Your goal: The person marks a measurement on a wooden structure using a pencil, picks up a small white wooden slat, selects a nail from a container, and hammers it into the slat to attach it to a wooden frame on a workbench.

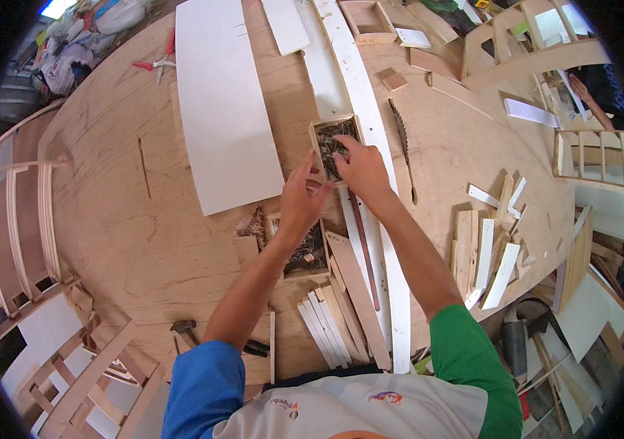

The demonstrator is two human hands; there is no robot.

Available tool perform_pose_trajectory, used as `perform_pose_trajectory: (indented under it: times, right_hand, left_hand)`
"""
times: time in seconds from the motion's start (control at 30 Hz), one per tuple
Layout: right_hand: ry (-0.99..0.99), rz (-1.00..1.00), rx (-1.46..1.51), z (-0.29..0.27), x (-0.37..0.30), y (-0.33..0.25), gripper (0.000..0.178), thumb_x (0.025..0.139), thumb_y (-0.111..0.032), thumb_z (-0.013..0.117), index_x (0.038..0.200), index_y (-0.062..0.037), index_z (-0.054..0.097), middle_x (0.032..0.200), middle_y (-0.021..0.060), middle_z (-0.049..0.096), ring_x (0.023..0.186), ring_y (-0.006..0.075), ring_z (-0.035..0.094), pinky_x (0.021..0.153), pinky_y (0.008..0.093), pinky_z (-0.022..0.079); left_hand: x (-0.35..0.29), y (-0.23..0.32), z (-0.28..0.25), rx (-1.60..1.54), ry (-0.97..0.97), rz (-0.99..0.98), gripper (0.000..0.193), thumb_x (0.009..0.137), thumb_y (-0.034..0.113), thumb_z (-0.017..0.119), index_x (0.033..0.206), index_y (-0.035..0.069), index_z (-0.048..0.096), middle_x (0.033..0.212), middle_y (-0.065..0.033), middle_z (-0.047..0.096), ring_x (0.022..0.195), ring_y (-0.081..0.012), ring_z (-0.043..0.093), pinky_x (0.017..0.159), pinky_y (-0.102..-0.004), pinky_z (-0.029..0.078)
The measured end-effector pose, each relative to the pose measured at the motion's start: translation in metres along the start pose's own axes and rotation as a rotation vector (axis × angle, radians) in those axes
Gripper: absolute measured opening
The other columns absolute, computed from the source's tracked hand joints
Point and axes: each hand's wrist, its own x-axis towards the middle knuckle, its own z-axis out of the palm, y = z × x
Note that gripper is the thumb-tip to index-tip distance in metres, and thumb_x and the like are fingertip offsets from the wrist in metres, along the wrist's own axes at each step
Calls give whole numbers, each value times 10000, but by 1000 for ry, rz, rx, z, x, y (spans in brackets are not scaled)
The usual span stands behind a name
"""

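Nails [330,151] in box [334,121], btwn panel [228,110] & blade [402,137].

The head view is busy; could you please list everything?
Worktable: one, tan, centre.
Nail box: one, tan, at both hands.
Second box: one, tan, beneath left forearm.
Panel: one, white, left of hands.
Long board: at least one, white, right of boxes.
Rod: one, reddish, below nail box.
Serrated blade: one, dark, right of hands.
Shallow tray: one, tan, top centre.
Pliers: one, red handles, upper left.
Hammer: one, dark, lower left.
Strips: several, white and tan, near torso.
Offcuts: many, white and tan, right.
Slatted frames: several, tan, both sides.
Bags: several, pale, top left.
Co-worker's hand: one, bare, upper right.
Sleeves: two, left blue, right green, bottom.
Left hand: one, bare, nail box's left side.
Right hand: one, bare, over nail box.
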Motion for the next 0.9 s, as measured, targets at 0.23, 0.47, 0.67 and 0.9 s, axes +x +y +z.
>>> perform_pose_trajectory:
  times: [0.23,0.47,0.67,0.9]
  right_hand:
    - [258,-184,99,-4,-9,9,285,805,-82,647,1087,-37,640,956,205,639,893,352,636,782,414,535]
    - [243,-200,-134,-4,-10,20,283,795,-98,677,1066,-18,660,1307,240,454,1192,423,458,1008,466,411]
    - [201,-181,-139,3,-20,20,291,785,-121,698,1066,-46,669,1357,254,424,1220,422,447,1020,464,406]
    - [254,-118,7,10,-35,19,232,798,-112,702,1015,-29,682,1360,224,455,1207,388,483,987,443,437]
  left_hand:
    - [0,-6,1,-49,-8,23,699,793,125,738,1419,74,429,1008,-129,609,722,-169,639,653,-291,523]
    - [1,-14,1,-47,0,55,676,804,154,732,1407,60,442,988,-136,618,706,-184,643,660,-304,528]
    - [-2,-4,-1,15,0,67,674,805,160,733,1403,47,443,992,-141,620,707,-185,646,658,-308,531]
    - [-1,-12,1,-49,2,68,678,807,159,733,1406,42,437,1010,-141,623,724,-184,661,667,-303,536]
